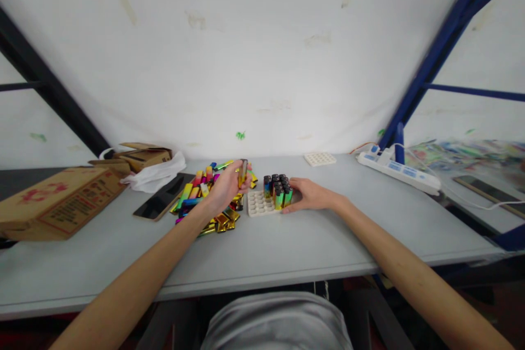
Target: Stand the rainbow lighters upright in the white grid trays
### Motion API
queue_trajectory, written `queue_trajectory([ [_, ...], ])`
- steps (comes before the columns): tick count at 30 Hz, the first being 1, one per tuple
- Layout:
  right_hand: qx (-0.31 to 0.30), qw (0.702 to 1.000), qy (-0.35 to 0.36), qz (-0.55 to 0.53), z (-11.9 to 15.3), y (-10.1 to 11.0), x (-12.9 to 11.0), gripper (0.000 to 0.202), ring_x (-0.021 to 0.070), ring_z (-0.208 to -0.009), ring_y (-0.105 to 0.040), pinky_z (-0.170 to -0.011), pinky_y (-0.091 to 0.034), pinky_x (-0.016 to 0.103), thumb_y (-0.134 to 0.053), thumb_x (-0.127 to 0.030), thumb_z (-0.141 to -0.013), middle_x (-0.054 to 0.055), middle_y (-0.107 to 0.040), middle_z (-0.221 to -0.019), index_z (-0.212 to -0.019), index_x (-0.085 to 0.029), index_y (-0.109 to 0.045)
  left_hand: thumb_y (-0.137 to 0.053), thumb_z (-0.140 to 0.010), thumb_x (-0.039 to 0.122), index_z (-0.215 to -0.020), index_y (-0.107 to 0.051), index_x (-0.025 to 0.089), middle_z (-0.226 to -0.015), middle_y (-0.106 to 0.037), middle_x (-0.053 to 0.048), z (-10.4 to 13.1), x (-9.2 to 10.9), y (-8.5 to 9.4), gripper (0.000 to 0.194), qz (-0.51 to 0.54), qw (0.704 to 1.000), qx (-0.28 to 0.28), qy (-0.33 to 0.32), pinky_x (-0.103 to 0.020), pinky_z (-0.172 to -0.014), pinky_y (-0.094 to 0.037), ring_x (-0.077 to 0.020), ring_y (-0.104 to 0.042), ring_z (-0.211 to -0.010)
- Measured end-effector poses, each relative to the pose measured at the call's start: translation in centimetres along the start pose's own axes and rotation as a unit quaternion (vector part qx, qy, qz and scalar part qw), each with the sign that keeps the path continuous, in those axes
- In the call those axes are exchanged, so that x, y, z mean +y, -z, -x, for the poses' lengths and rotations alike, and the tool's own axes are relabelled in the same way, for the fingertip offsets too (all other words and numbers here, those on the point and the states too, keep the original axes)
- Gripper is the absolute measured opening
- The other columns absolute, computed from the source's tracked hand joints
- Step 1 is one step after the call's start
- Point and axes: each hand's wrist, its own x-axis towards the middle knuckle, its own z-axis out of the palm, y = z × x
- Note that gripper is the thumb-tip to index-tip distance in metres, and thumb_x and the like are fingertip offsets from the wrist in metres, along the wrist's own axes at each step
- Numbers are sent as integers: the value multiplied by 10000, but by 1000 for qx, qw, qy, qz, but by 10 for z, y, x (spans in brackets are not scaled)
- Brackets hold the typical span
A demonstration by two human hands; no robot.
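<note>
My left hand (227, 188) is closed around a shiny gold lighter (243, 174) with a dark top, held upright over the right side of a loose pile of colourful lighters (197, 192). Just right of the pile lies a white tray with round holes (259, 205). Several dark-topped lighters (279, 191) stand upright in its right part. My right hand (308, 194) rests at the tray's right edge, thumb and fingers apart around the side of the standing group, touching or nearly touching it. Its fingertips are partly hidden.
Cardboard boxes (61, 197), a white plastic bag (158, 172) and a dark phone (162, 197) lie at the left. A second white holed tray (320, 159) is near the wall. At the right are a power strip (397, 170) and another phone (488, 191).
</note>
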Motion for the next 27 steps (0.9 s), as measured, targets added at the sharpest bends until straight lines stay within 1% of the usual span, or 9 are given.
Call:
queue_trajectory([
  [2, 0, 1000, -5, 1, 0, 0, 0, 631, 255, -882, -629, -806, -507, 355, -848, -591, -699, 78, -712, -1006, -1127, -154, -692, -475, -940, 524, -834, -560, 175, -600, -423, 31, 0, 0, 0, 374, -9, 1000, -12, 13, -219, -466, -322, -109, -379, -502],
  [3, 0, 1000, -7, 1, 0, 0, 0, 631, 253, -876, -627, -800, -506, 352, -847, -594, -699, 78, -711, -1001, -1122, -152, -693, -455, -944, 532, -777, -544, 175, -587, -393, 34, -1, 0, 0, 404, -16, 1000, -17, 17, -218, -460, -308, -108, -361, -497],
  [6, 1, 1000, -7, 0, 0, 0, 0, 638, 255, -887, -627, -805, -505, 353, -847, -595, -698, 81, -711, -1012, -1129, -150, -692, -427, -950, 478, -657, -467, 184, -571, -335, 38, -2, 0, -2, 417, -36, 999, -18, 17, -214, -449, -277, -102, -318, -484],
  [11, -1, 1000, -4, -5, 0, 0, 0, 647, 258, -906, -635, -823, -506, 357, -845, -597, -701, 82, -715, -1043, -1150, -156, -692, -396, -929, 391, -655, -447, 186, -594, -325, 37, -3, -3, -2, 346, -57, 998, -12, 18, -202, -441, -257, -99, -294, -481],
  [14, -2, 1000, -7, -4, 0, 0, 0, 639, 257, -899, -638, -815, -508, 354, -843, -590, -708, 83, -718, -1042, -1152, -155, -692, -414, -905, 372, -665, -444, 191, -600, -325, 39, -4, -4, -1, 302, -76, 997, -6, 24, -199, -426, -237, -96, -283, -469],
  [17, -1, 1000, -3, 0, 0, 0, 0, 628, 261, -902, -641, -813, -509, 352, -845, -583, -709, 82, -721, -1035, -1145, -156, -696, -449, -901, 386, -655, -429, 197, -595, -315, 44, -2, -2, -3, 311, -85, 996, 3, 15, -197, -411, -224, -91, -271, -456],
  [20, 1, 1000, -2, 1, 0, -1, 0, 624, 261, -902, -644, -814, -511, 353, -849, -578, -706, 78, -723, -1032, -1145, -161, -698, -457, -928, 441, -671, -468, 188, -596, -347, 39, 0, -1, -7, 361, -75, 997, 0, 17, -198, -411, -244, -89, -293, -459],
  [23, 1, 1000, -1, 0, 0, -2, 2, 624, 258, -896, -647, -816, -515, 357, -849, -577, -707, 76, -723, -1034, -1151, -166, -696, -460, -937, 491, -767, -538, 172, -618, -427, 25, 2, -2, -10, 369, -60, 998, -11, 17, -204, -419, -287, -99, -365, -478],
  [27, 3, 1000, 9, 7, -1, -3, 4, 623, 261, -915, -646, -834, -514, 364, -847, -576, -710, 79, -722, -1051, -1154, -167, -695, -598, -880, 484, -894, -521, 202, -625, -557, 25, -1, -6, -8, 292, -93, 995, -16, -44, -234, -464, -390, -133, -502, -505],
])
